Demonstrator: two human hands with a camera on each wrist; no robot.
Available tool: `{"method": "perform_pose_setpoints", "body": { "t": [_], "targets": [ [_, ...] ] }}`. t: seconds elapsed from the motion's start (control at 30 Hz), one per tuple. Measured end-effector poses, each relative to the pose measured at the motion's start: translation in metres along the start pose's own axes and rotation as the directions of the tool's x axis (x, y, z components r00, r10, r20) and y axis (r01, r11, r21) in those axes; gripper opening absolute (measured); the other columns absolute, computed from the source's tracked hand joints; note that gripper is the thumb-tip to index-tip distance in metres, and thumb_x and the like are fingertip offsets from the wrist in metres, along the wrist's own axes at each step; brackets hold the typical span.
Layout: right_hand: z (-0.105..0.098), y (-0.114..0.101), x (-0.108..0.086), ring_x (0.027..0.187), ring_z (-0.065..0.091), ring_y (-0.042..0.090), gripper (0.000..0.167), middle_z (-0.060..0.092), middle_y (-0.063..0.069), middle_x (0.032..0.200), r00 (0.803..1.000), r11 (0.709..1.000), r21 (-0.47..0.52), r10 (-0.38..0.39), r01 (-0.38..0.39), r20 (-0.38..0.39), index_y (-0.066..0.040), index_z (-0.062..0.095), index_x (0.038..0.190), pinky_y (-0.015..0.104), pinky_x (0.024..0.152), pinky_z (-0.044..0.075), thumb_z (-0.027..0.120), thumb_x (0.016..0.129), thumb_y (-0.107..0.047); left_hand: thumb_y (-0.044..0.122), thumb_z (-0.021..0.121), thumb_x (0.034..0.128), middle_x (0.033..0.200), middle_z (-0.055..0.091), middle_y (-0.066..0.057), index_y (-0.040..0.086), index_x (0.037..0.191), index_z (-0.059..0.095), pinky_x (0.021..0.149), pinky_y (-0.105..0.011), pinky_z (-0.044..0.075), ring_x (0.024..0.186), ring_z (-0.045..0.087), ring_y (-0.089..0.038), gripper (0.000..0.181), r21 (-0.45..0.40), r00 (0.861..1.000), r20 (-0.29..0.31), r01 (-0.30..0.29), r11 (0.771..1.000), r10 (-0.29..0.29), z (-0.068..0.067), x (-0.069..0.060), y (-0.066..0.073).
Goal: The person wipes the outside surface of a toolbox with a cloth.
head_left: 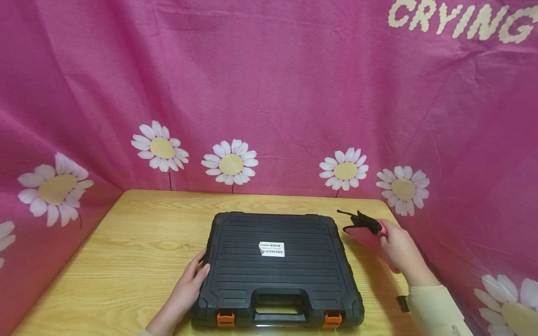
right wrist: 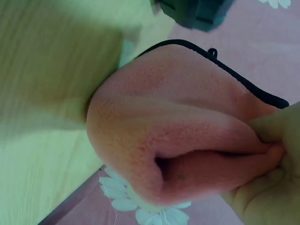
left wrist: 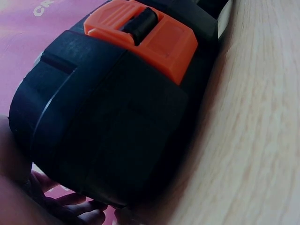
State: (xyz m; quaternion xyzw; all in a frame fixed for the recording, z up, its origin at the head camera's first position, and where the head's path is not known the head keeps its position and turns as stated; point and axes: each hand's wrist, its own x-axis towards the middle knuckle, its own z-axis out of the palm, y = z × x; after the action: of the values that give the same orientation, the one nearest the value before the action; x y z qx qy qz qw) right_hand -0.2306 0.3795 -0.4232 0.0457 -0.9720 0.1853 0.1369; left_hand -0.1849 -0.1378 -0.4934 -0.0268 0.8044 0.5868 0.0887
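A black plastic tool case [head_left: 239, 280] lies flat on the wooden table, its handle and two orange latches [head_left: 226, 319] facing me. A white label [head_left: 272, 249] is stuck on its lid. My left hand [head_left: 190, 284] holds the case's left side, thumb on the upper edge and fingers along the side; the left wrist view shows these fingers [left wrist: 91, 211] low against the case. To the right of the case, my right hand [head_left: 399, 249] pinches a folded pink cloth [right wrist: 187, 112] with black edging [right wrist: 234, 72]. The cloth's dark part [head_left: 363, 223] sticks out toward the case.
The wooden table [head_left: 138, 247] reaches back to a pink curtain [head_left: 269, 93] printed with daisies, which also hangs along both sides. A small black object [head_left: 402, 303] shows beside the right sleeve [head_left: 435, 305].
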Motion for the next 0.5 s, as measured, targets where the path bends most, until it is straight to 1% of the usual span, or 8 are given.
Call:
{"method": "perform_pose_setpoints", "body": {
  "t": [0.07, 0.17, 0.3, 0.33, 0.37, 0.4, 0.47, 0.5],
  "targets": [
    [0.006, -0.004, -0.004, 0.106, 0.067, 0.051, 0.033, 0.069, 0.031, 0.113, 1.0, 1.0, -0.002, -0.003, 0.003, 0.025, 0.006, 0.061, 0.122, 0.067, 0.091, 0.052, 0.057, 0.09, 0.007, 0.035, 0.043, 0.1111, 0.168, 0.016, -0.028, 0.009, 0.164, 0.022, 0.119, -0.066, 0.028, 0.153, 0.024, -0.05, 0.062, 0.005, 1.0, 0.001, 0.004, 1.0, -0.004, 0.0, 0.0, 0.0],
    [0.012, -0.009, -0.013, 0.101, 0.067, 0.045, 0.032, 0.07, 0.027, 0.113, 0.997, 1.0, 0.003, 0.007, -0.007, 0.074, 0.003, 0.062, 0.125, 0.063, 0.09, 0.054, 0.057, 0.093, 0.005, 0.034, 0.043, 0.1113, 0.168, 0.016, -0.027, 0.01, 0.164, 0.023, 0.119, -0.066, 0.028, 0.153, 0.024, -0.05, 0.062, 0.007, 1.0, 0.002, 0.003, 1.0, -0.003, 0.001, 0.001, 0.0],
    [0.022, -0.014, -0.022, 0.1, 0.069, 0.04, 0.03, 0.072, 0.023, 0.112, 0.995, 0.999, 0.01, -0.035, 0.034, 0.09, 0.0, 0.067, 0.123, 0.061, 0.088, 0.056, 0.062, 0.094, 0.005, 0.034, 0.043, 0.1113, 0.169, 0.016, -0.026, 0.01, 0.164, 0.023, 0.119, -0.065, 0.029, 0.153, 0.025, -0.049, 0.061, 0.006, 1.0, 0.002, 0.003, 1.0, -0.003, 0.001, 0.001, 0.0],
    [0.025, -0.014, -0.024, 0.1, 0.07, 0.039, 0.035, 0.072, 0.023, 0.114, 0.993, 0.998, 0.013, -0.055, 0.054, 0.1, -0.002, 0.067, 0.126, 0.06, 0.087, 0.056, 0.063, 0.092, 0.006, 0.034, 0.043, 0.1113, 0.169, 0.016, -0.026, 0.01, 0.164, 0.023, 0.119, -0.065, 0.029, 0.153, 0.025, -0.049, 0.061, 0.005, 1.0, 0.001, 0.004, 1.0, -0.004, 0.001, 0.002, 0.0],
    [0.028, -0.016, -0.025, 0.096, 0.07, 0.038, 0.042, 0.073, 0.022, 0.111, 0.991, 0.998, 0.014, -0.066, 0.065, 0.113, -0.005, 0.067, 0.13, 0.057, 0.084, 0.057, 0.064, 0.09, 0.009, 0.034, 0.043, 0.1113, 0.169, 0.017, -0.026, 0.01, 0.164, 0.023, 0.119, -0.065, 0.03, 0.153, 0.025, -0.049, 0.061, 0.003, 1.0, 0.0, 0.005, 1.0, -0.005, 0.001, 0.002, 0.0],
    [0.032, -0.017, -0.026, 0.095, 0.071, 0.036, 0.05, 0.073, 0.02, 0.114, 0.989, 0.996, 0.007, -0.092, 0.092, 0.12, -0.006, 0.067, 0.133, 0.053, 0.083, 0.058, 0.066, 0.087, 0.012, 0.034, 0.043, 0.1113, 0.169, 0.017, -0.026, 0.01, 0.164, 0.023, 0.119, -0.065, 0.03, 0.153, 0.025, -0.049, 0.061, 0.002, 1.0, -0.001, 0.007, 1.0, -0.007, 0.001, 0.002, 0.0],
    [0.036, -0.018, -0.031, 0.084, 0.067, 0.023, 0.064, 0.073, 0.015, 0.102, 0.978, 0.991, 0.013, -0.135, 0.134, 0.157, -0.01, 0.061, 0.143, 0.039, 0.074, 0.055, 0.065, 0.084, 0.016, 0.033, 0.043, 0.1112, 0.169, 0.017, -0.026, 0.01, 0.164, 0.022, 0.119, -0.064, 0.03, 0.153, 0.025, -0.049, 0.061, 0.004, 1.0, -0.004, 0.012, 1.0, -0.012, 0.001, 0.002, 0.0],
    [0.038, -0.018, -0.034, 0.08, 0.062, 0.017, 0.068, 0.071, 0.01, 0.097, 0.972, 0.987, 0.028, -0.16, 0.158, 0.171, -0.012, 0.059, 0.145, 0.033, 0.071, 0.051, 0.064, 0.083, 0.017, 0.033, 0.043, 0.1113, 0.169, 0.016, -0.026, 0.01, 0.164, 0.022, 0.12, -0.064, 0.029, 0.153, 0.024, -0.049, 0.061, 0.004, 1.0, -0.004, 0.012, 1.0, -0.012, 0.001, 0.002, 0.0]
  ]
}}
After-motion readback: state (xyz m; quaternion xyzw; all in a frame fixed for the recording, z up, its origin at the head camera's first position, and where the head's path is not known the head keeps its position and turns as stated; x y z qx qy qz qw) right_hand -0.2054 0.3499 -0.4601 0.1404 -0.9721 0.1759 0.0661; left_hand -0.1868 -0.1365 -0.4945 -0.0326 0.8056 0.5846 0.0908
